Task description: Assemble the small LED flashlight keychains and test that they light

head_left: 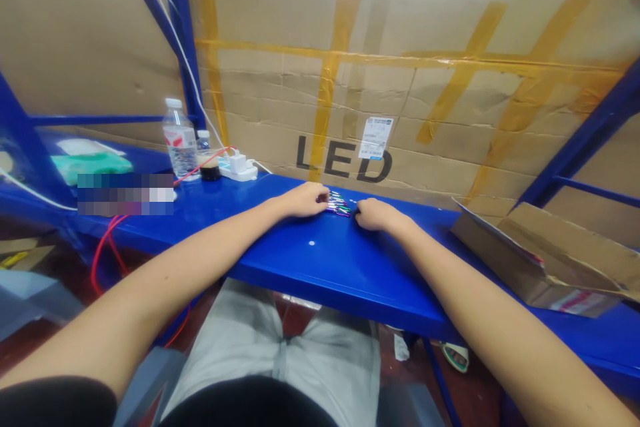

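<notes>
Several slim, shiny sticks (340, 204) in purple, green and silver lie side by side on the blue shelf top (300, 267); they look like pens, but are too small to be sure. My left hand (306, 200) is closed with curled fingers round their left ends. Close by on the right, my right hand (376, 214) rests low over the shelf with its fingers curled together. Its fingertips face the sticks' right ends with a small gap. Whatever it may hold is hidden.
An open cardboard box (565, 267) stands at the right. A water bottle (180, 144), a small dark-liquid bottle (209, 160) and a white power strip (240, 169) with red cable are at the left. A large cardboard sheet (280, 94) backs the shelf.
</notes>
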A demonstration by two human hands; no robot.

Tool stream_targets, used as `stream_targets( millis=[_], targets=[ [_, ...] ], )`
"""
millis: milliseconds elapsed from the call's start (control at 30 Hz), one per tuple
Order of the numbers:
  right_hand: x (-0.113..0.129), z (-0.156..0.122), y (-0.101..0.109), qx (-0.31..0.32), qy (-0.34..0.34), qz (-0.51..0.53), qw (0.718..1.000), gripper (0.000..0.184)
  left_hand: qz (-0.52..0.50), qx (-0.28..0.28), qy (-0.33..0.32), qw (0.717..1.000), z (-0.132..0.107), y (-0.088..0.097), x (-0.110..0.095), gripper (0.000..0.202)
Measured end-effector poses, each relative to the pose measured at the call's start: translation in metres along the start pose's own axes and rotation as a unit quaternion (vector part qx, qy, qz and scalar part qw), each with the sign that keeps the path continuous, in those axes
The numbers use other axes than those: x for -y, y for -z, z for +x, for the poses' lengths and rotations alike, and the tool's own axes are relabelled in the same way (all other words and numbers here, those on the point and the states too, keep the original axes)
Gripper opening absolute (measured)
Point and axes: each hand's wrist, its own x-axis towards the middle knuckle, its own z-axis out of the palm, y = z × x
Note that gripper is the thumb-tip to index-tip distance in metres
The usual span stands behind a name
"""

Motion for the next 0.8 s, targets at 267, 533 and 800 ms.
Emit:
stream_targets(
  millis=[267,533,800],
  targets=[
    [0.011,0.004,-0.003,-0.143,0.127,0.061,0.98,0.023,0.104,0.01,-0.03,0.994,0.001,-0.008,-0.01,0.016],
    [0.011,0.004,-0.005,-0.111,0.123,0.104,0.981,0.017,0.049,0.029,-0.023,0.998,0.0,-0.009,-0.007,0.011],
    [0.01,0.008,-0.008,-0.098,0.091,0.126,0.983,0.014,0.067,0.032,-0.033,0.997,0.002,-0.011,-0.007,0.012]
  ],
)
